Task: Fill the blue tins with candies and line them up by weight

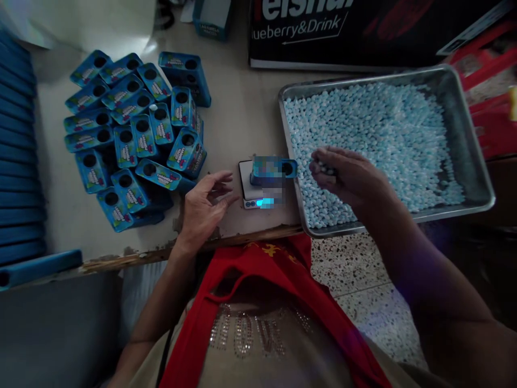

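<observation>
My right hand is closed around a few small pale candies, above the left part of a metal tray of light blue and white candies. On a small digital scale with a lit display lies a blue candy box, its round dark hole toward the tray; part of the box and scale is blurred out. My left hand rests by the table's front edge, just left of the scale, fingers apart and holding nothing.
Several blue candy boxes with round holes stand clustered at left, one white candy on top. Stacked blue boxes line the far left. A black carton sits behind the tray, and a red plastic frame is at right.
</observation>
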Motion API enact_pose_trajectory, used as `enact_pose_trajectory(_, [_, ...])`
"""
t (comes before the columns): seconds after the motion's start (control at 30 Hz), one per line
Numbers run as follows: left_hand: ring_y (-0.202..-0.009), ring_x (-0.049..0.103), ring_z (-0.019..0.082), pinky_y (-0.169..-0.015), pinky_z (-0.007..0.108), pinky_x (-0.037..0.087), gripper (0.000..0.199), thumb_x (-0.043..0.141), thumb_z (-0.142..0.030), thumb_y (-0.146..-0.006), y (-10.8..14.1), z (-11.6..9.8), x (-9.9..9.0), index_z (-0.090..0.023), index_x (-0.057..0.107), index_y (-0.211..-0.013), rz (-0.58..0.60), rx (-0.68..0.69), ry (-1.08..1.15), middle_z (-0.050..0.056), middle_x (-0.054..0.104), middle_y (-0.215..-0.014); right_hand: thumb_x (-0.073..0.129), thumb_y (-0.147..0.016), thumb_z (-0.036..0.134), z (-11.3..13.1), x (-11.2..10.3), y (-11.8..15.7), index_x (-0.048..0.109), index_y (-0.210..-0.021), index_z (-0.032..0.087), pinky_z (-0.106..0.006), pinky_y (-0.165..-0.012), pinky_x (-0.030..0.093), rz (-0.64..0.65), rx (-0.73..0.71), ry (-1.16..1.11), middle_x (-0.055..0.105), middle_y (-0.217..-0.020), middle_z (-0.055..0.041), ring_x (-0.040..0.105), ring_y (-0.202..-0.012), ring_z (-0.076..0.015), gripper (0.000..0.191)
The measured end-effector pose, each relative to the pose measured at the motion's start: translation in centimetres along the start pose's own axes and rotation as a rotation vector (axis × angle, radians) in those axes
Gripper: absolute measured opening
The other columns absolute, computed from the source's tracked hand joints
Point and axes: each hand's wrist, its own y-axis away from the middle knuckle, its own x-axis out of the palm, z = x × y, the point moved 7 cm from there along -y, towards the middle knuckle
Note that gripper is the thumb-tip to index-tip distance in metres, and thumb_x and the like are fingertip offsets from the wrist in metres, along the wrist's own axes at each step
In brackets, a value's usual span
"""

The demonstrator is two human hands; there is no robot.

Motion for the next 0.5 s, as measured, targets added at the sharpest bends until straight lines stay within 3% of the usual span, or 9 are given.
enact_pose_trajectory(0.13, [-0.104,0.082,0.021,-0.101,0.038,0.073,0.048,0.091,-0.030,-0.095,-0.1,-0.2,0.0,-0.024,0.078,-0.141,0.003,0.023,-0.039,0.009,0.082,-0.132,0.080,-0.100,0.058,4.0,2.3,0.7,0.068,-0.096,0.027,-0.029,-0.055,0.031,0.133,-0.103,0.397,0.062,-0.076,0.0016,0.044,-0.059,-0.0140,0.033])
enact_pose_trajectory(0.27, [-0.100,0.080,0.020,-0.099,0.036,0.072,0.045,0.089,-0.026,-0.094,-0.2,-0.2,-0.9,-0.025,0.081,-0.138,-0.017,0.073,-0.093,0.006,0.080,-0.123,0.072,-0.104,0.037,7.2,3.9,0.4,0.077,-0.101,0.026,-0.032,-0.068,0.043,0.191,-0.207,0.940,0.069,-0.078,-0.0012,0.062,-0.074,-0.0209,0.012])
enact_pose_trajectory(0.5, [-0.100,0.079,0.019,-0.099,0.035,0.070,0.045,0.088,-0.027,-0.096,-0.1,0.3,-1.4,-0.029,0.082,-0.141,0.009,0.069,-0.097,0.006,0.077,-0.126,0.061,-0.102,0.013,9.6,6.5,1.1,0.078,-0.101,0.023,-0.034,-0.083,0.050,0.226,-0.421,1.184,0.078,-0.099,-0.0063,0.072,-0.093,-0.0246,0.020])
